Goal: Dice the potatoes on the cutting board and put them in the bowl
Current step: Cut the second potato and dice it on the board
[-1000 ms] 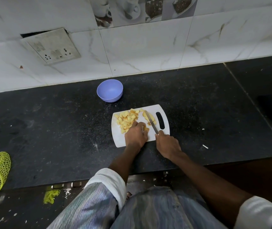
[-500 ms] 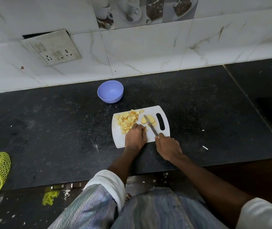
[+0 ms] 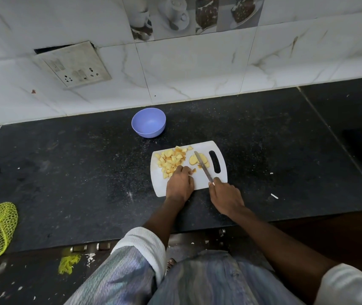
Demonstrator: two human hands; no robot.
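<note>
Most of the dicing looked done: a heap of potato cubes (image 3: 170,160) lay on the white cutting board (image 3: 199,182), left of the knife (image 3: 203,167). Right of the blade, potato slices (image 3: 198,159) remained uncut. The left hand (image 3: 180,183) rested curled beside the cubes; whether it pinched anything I cannot tell. The right hand (image 3: 226,198) gripped the knife. Beyond the board, the blue bowl (image 3: 148,122) on the bench (image 3: 65,172) held nothing

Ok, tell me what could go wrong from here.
The left hand sits close beside the knife, so a slip could nick a finger. The diced potato is heaped near the cutting board's far left edge and may spill. The bowl stands apart, so cubes could drop in transfer.
</note>
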